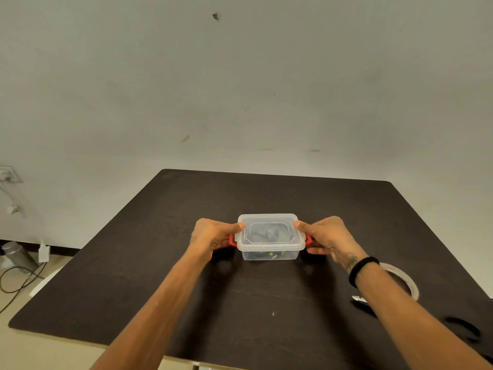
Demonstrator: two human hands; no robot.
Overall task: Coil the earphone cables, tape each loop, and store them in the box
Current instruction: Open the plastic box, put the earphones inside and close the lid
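Lidded box held at both ends.
I see my left hand (213,236) and right hand (326,236) clamped on the clear box (270,237), thumbs on its lid; dark coiled earphone cables (266,232) lie inside, between my fingers.

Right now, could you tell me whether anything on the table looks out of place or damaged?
Nothing stands out. The clear box sits level with its lid on, both hands gripping its red latches. The tape roll lies flat by the right forearm.

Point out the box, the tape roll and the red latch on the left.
box (269,231), head view, on its clear lid.
tape roll (409,283), head view, on its visible rim.
red latch (232,241), head view, on its bar.
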